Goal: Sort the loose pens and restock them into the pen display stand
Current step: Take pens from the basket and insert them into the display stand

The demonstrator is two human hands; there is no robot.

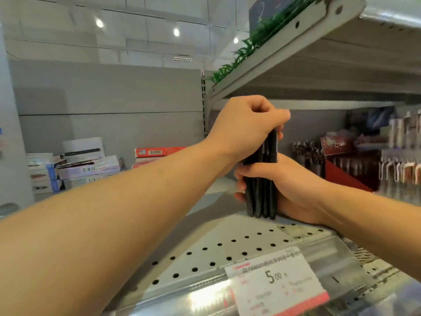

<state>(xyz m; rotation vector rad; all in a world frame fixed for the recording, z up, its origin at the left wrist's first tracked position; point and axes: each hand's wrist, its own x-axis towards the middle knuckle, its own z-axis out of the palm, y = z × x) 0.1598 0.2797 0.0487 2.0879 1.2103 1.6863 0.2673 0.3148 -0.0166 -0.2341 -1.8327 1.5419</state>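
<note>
Way off to the left of where the hands are working there's a messy stack of boxes [75, 166] at the back of the shelf, then a red carton [157, 152] a bit closer in, neither part of this. The left hand [245, 128] sits on top of the grip, fingers curled down over the upper ends of a bundle of black pens [260, 190], pinching them together. Right under it the right hand [284, 190] wraps round the lower half of the same bundle, with the pen bottoms touching the perforated shelf [205, 254]. Looks to me like they're squaring the pens up on the shelf, so still the sorting bit, restocking not started. The pen display stand [341, 165] is off to the right of the grip, red, with pens already in it. Next move probably means carrying the bundle over there without letting it fan out. Below the grip there's a price tag [276, 281].
</note>
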